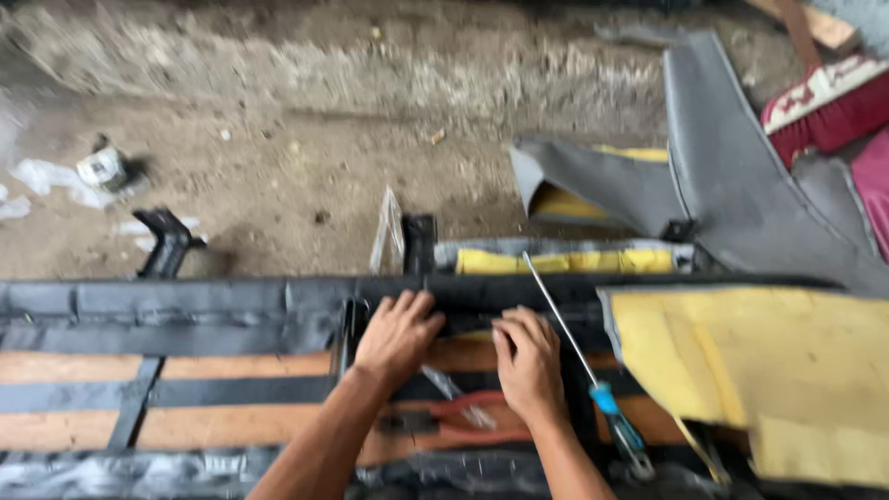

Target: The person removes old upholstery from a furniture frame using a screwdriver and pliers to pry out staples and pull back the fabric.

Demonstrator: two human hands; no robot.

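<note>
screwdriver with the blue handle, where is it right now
In the head view the screwdriver lies just right of the right hand, untouched, its shaft slanting up-left over the black fabric edge and its blue handle beside the yellow foam panel.

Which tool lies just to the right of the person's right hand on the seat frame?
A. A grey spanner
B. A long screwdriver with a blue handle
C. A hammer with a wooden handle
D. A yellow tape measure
B: a long screwdriver with a thin metal shaft and a blue handle lies slanted beside the right hand, its handle toward the person; both hands, left hand included, press on the black fabric edge.
</note>
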